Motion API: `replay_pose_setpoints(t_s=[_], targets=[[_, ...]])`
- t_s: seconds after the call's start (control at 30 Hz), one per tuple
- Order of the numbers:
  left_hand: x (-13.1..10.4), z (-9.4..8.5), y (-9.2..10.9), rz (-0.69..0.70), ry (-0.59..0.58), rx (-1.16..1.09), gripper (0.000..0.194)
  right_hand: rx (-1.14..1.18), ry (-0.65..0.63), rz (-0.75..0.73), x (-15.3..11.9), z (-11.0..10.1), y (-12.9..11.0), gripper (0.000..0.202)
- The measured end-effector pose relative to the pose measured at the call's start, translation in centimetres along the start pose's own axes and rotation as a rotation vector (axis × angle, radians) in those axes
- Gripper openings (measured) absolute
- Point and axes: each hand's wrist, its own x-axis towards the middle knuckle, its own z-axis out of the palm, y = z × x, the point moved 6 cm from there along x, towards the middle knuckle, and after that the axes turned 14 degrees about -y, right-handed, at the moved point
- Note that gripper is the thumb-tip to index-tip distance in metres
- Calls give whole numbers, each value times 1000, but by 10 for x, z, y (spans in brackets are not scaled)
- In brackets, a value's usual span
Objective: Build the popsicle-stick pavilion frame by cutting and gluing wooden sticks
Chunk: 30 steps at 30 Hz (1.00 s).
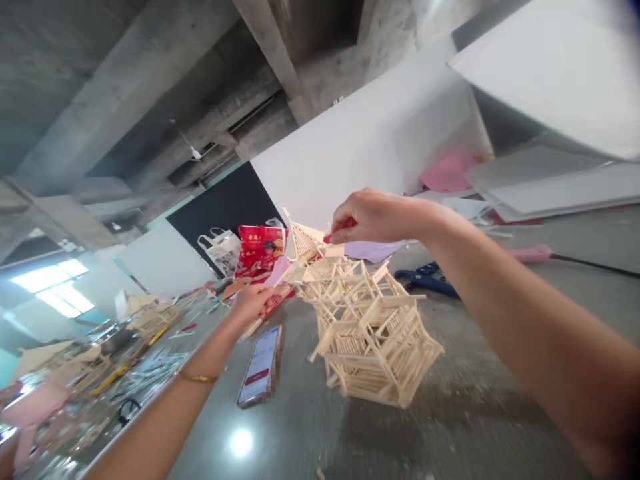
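Observation:
A lattice model of thin wooden sticks (375,340) stands on the grey table in front of me. Behind it is a second stick-built part with a slatted, pointed roof (305,240). My right hand (367,217) is raised beyond the lattice model, thumb and fingers pinched together beside the roof. A speck of red shows at its fingertips, too small to name. My left hand (253,303) is curled at the left of the models, over a reddish strip with pale wooden edges (270,311). Whatever its fingers grip is partly hidden. A lit phone (260,367) lies just below it.
Blue-handled pliers (430,278) lie right of the model, with a pink-handled tool (530,254) farther right. A red bag (260,252) stands at the back. Loose sticks and other wooden models (155,319) clutter the left. White boards (560,180) lie back right.

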Motion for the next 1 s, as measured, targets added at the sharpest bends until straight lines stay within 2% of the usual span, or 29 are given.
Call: replay_pose_setpoints(t_s=[0.1,0.2,0.3,0.43,0.57,0.7,0.83,0.9,1.0], targets=[[7,-10,5,-3,9,77,26,66,-17,62,18,1,18,18],[12,-16,1,40,35,83,27,209,-108,250,50,15,48,15],[9,-15,-15,86,24,74,29,250,-218,354,83,46,68,12],[-5,-11,-42,143,-62,88,33,372,-367,454,105,99,88,15],[-28,-21,-64,138,-72,-73,38,460,-333,475,117,126,104,21],[-53,-24,-79,48,-202,-410,43,488,-283,504,128,135,118,28],[-66,-20,-90,0,-352,-425,49,498,-215,491,136,139,121,37],[-67,-19,-97,7,-361,-419,47,517,-182,469,137,141,119,42],[-63,-20,-105,20,-315,-467,44,551,-135,462,139,146,120,49]])
